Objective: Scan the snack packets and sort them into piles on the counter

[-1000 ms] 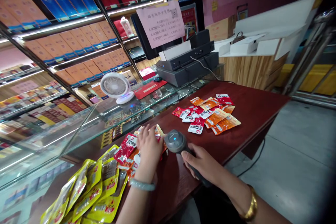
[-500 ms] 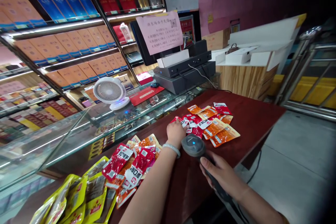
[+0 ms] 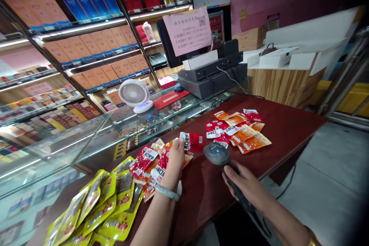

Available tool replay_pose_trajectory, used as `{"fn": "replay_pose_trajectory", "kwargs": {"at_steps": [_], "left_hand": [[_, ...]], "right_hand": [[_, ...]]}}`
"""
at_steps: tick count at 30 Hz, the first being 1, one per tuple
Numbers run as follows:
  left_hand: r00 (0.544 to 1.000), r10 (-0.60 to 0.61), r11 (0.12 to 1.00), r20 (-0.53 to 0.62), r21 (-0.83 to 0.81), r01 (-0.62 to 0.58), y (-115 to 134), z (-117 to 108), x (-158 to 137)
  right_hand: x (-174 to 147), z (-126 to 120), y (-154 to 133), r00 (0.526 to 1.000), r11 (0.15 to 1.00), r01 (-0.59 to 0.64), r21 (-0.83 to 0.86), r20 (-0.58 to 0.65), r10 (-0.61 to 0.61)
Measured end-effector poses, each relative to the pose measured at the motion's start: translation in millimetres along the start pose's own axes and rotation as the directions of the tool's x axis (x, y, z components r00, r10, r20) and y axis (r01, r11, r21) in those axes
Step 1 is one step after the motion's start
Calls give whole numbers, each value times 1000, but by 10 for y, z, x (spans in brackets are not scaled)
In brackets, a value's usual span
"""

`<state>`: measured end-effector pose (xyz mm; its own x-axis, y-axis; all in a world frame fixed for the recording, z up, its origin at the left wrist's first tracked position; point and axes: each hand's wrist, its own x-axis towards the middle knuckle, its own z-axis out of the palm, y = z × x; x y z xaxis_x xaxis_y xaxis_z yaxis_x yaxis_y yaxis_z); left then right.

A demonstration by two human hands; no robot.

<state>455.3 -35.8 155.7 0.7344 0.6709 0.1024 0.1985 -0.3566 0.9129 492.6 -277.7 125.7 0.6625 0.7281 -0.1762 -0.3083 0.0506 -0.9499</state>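
Observation:
My left hand (image 3: 176, 157), with a pale bangle (image 3: 167, 192) at the wrist, pinches a small red and white snack packet (image 3: 193, 142) by its left end. That packet is over the near pile of red and orange packets (image 3: 144, 160). In my right hand (image 3: 245, 184) is a dark handheld barcode scanner (image 3: 216, 153), its head showing a small blue light and tilted toward the table. Just beyond the scanner lies a second pile of red and orange packets (image 3: 245, 135). Larger yellow snack pouches (image 3: 106, 207) overlap at the lower left.
A dark red tabletop (image 3: 288, 119) carries the packets. Behind it runs a glass display counter (image 3: 115, 127) with a white fan (image 3: 134, 94) and a red mat (image 3: 170, 100). A cash drawer (image 3: 213, 80) and monitor stand farther back. The scanner's cable (image 3: 288, 184) hangs at the right.
My left hand has drawn back from the far pile toward the near pile, now with a red packet in its fingers. The scanner stays in my right hand. The camera view has shifted slightly left.

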Motion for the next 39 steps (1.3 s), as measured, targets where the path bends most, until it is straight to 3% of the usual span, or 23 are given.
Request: {"fn": "replay_pose_trajectory", "kwargs": {"at_steps": [4, 14, 16, 18, 19, 22, 25, 28, 30, 32, 36, 39], "left_hand": [[996, -89, 970, -22, -229, 82, -58, -221, -260], [971, -216, 927, -101, -332, 172, -149, -582, -555], [971, -199, 966, -136, -194, 171, -179, -703, -554], [960, -142, 981, -243, 95, 169, -197, -864, -546], [948, -94, 948, -305, 265, 179, -201, -949, -540], [920, -6, 736, -392, 621, 270, -196, -1159, -514], [926, 49, 536, -373, 792, 291, -180, -1224, -478], [882, 251, 408, -400, 870, 279, -150, -1112, -436], [848, 369, 398, -380, 890, 225, -114, -936, -393], [862, 421, 419, -284, 903, 92, -61, -687, -328], [917, 399, 488, -20, 851, -194, 95, -37, -102], [959, 282, 579, 19, 794, -186, 223, 463, 141]], "right_hand": [[5, 169, 2, 1000, 1000, 7, 3, 22, -7], [21, 498, 38, 990, 999, 38, -26, 138, -34], [34, 524, 62, 985, 998, 50, -40, 165, -43], [44, 528, 81, 983, 997, 52, -53, 177, -42], [48, 524, 88, 983, 997, 51, -57, 180, -40], [54, 488, 94, 983, 998, 47, -49, 178, -37], [53, 425, 76, 984, 998, 54, -34, 174, -48], [35, 335, 48, 984, 998, 62, -31, 169, -56], [20, 264, 34, 983, 997, 74, -35, 172, -67], [9, 189, 28, 984, 996, 86, -37, 162, -79], [2, 46, 23, 990, 995, 93, -48, 114, -87], [-21, -49, 9, 995, 994, 85, -66, 64, -80]]}}
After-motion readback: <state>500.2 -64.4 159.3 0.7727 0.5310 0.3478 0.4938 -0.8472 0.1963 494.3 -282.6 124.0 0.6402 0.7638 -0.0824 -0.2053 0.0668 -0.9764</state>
